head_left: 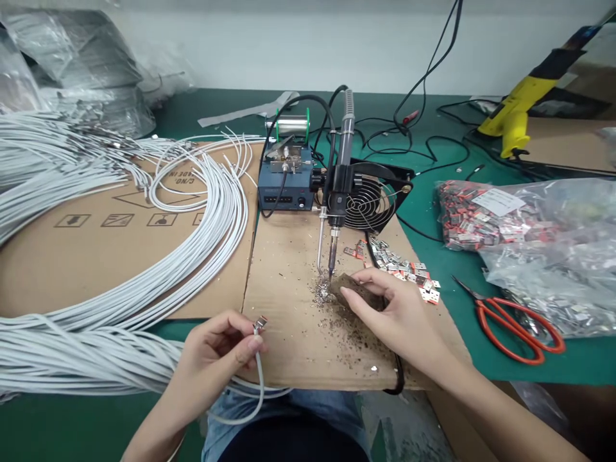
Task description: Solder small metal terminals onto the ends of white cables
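Observation:
My left hand pinches a white cable just below its metal USB connector, which points up. The rest of that cable loops down over my lap. In my right hand is a dark brown sponge, its left end close to the tip of the soldering iron. Whether sponge and tip touch I cannot tell. The iron hangs upright, tip down, in a stand above a heap of solder bits. Dark crumbs lie on the cardboard under the sponge.
A blue solder feeder with a solder spool stands behind, beside a black fan. Loose USB connectors lie at the right, near red-handled scissors and bagged parts. Bundled white cables cover the left. A yellow heat gun lies back right.

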Demonstrator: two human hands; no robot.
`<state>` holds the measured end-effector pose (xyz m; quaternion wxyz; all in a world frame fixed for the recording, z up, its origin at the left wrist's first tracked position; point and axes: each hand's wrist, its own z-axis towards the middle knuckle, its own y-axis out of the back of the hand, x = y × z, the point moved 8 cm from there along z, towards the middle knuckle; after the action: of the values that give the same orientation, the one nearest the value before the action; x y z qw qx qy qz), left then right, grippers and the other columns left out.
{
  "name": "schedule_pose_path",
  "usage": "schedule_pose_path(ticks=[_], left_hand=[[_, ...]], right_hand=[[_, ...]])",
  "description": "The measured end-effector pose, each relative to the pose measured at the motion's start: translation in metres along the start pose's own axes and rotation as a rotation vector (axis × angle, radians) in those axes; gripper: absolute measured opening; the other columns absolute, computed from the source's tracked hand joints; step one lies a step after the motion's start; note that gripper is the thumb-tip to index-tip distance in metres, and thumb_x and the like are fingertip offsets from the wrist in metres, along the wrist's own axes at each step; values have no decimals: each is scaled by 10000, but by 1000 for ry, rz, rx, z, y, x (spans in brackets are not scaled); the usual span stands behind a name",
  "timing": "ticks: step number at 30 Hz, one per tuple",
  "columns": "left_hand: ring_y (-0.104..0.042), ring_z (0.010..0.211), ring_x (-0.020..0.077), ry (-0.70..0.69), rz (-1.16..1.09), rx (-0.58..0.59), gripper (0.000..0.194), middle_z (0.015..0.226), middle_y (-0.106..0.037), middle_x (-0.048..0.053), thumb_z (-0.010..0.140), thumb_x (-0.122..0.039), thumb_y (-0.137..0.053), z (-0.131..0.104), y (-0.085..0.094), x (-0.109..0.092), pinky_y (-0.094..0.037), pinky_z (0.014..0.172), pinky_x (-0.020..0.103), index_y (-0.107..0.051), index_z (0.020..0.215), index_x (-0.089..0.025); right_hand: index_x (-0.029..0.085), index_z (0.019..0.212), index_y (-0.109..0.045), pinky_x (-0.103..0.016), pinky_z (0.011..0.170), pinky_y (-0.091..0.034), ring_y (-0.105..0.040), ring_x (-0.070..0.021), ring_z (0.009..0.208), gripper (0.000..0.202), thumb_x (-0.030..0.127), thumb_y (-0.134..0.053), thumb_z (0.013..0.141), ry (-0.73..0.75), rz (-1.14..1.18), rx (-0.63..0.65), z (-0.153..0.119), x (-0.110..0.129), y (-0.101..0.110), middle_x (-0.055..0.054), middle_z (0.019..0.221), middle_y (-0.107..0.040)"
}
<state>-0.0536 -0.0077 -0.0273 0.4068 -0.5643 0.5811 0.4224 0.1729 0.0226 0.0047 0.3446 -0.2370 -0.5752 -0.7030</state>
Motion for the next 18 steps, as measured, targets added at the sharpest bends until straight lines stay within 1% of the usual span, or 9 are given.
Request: schedule_pose_path(ticks=[2, 5, 8, 10, 12, 13, 15, 17, 18], left_hand=[[-552, 494, 92, 3, -9, 18, 123, 560, -627, -26, 653, -145, -682, 2, 0, 1, -430, 479, 171, -571, 605, -169], [-585, 561, 107, -10, -11, 54, 138, 586, -637, -17, 644, -138, -708, 4, -1, 2, -451, 549, 180, -581, 595, -164], [-599, 585, 117, -34, -75, 88, 171, 563, -626, -21, 674, -174, -724, 4, -3, 0, -460, 580, 187, -569, 603, -171], [-611, 571, 129, 13, -175, 186, 189, 556, -615, -26, 692, -244, -736, 4, -10, 1, -484, 588, 214, -568, 633, -180], [-606, 512, 130, 88, -244, 327, 211, 566, -606, -26, 694, -312, -743, 4, -21, 2, -496, 548, 235, -579, 663, -182], [-599, 487, 127, 110, -241, 386, 215, 573, -603, -22, 694, -327, -742, 5, -25, 0, -492, 520, 234, -588, 672, -179], [-598, 484, 124, 95, -148, 446, 186, 571, -602, -13, 703, -308, -731, 11, -30, -5, -478, 498, 216, -608, 678, -170], [-590, 486, 117, 63, 0, 467, 131, 546, -607, -10, 722, -260, -697, 19, -35, -11, -467, 489, 195, -620, 672, -167], [-579, 473, 113, 57, 70, 478, 115, 523, -605, -11, 733, -243, -675, 23, -39, -13, -458, 474, 186, -620, 665, -167]], right_hand=[[182, 779, -593, -256, 475, -412, -545, -142, 492, 58, 223, -565, 810, 65, -98, -32, -3, 10, 5, 15, 577, -597], [169, 798, -612, -273, 516, -448, -579, -154, 534, 80, 206, -549, 832, 238, -246, -103, -10, 32, 10, -25, 629, -642], [163, 833, -638, -326, 611, -493, -644, -199, 654, 118, 204, -530, 858, 354, -334, -85, -13, 34, 13, -76, 753, -700], [177, 870, -644, -337, 647, -504, -659, -205, 692, 105, 226, -552, 857, 307, -339, -91, -7, 15, 30, -71, 817, -716], [188, 914, -643, -314, 617, -502, -655, -193, 666, 123, 269, -580, 847, 178, -352, -189, 3, -12, 65, -63, 826, -719], [179, 903, -648, -315, 599, -491, -650, -199, 650, 146, 296, -577, 848, 123, -423, -278, 7, -23, 87, -72, 793, -716], [148, 959, -663, -357, 620, -463, -653, -253, 727, 233, 329, -612, 822, 42, -600, -303, 14, -38, 114, -128, 837, -712], [126, 963, -669, -391, 651, -455, -640, -273, 754, 280, 340, -656, 784, 27, -653, -344, 13, -39, 127, -163, 880, -705], [140, 938, -673, -379, 638, -466, -637, -251, 718, 257, 337, -666, 774, 29, -576, -321, 12, -38, 124, -146, 869, -707]])
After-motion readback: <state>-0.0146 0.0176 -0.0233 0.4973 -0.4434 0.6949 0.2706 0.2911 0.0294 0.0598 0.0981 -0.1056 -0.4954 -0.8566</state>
